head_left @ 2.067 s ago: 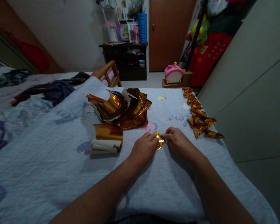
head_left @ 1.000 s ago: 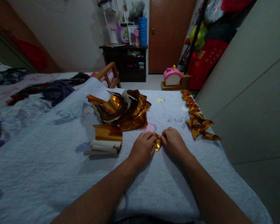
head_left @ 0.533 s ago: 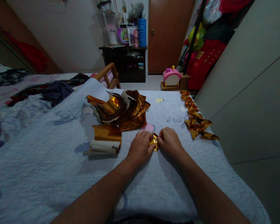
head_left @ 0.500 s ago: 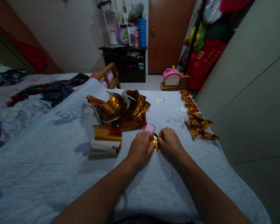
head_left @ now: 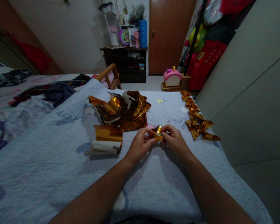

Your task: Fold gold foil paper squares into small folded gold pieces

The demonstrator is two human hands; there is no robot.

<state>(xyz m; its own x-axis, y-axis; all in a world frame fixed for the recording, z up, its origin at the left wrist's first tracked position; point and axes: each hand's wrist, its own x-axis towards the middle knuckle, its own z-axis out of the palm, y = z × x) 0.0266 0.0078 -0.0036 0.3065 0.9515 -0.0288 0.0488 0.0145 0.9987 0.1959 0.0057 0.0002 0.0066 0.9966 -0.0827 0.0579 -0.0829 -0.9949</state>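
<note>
Between my two hands is a small piece of folded gold foil paper (head_left: 158, 136), shiny and creased. My left hand (head_left: 141, 143) pinches its left side between thumb and fingers. On its right side, the fingers of my right hand (head_left: 174, 137) are closed on the edge. Just beyond lies a thick, curled stack of gold foil paper (head_left: 114, 107) with pale undersides showing. Left of my left hand rests a rolled bundle of foil sheets (head_left: 106, 146), pale side outward. Along the right edge runs a row of folded gold pieces (head_left: 192, 109), several of them pointed.
Everything lies on a pale blue quilt (head_left: 72, 180) over a bed. Dark clothing (head_left: 59, 92) is heaped at the left. Beyond the far edge are a wooden chair (head_left: 110, 76), a dark cabinet (head_left: 126, 67) and a pink toy (head_left: 172, 77). A pale cabinet (head_left: 254, 93) borders the right side.
Both hands have lifted the folded foil slightly and turned it, so more of its shiny face shows. The fingers have shifted their hold. The stack and the row have stayed put.
</note>
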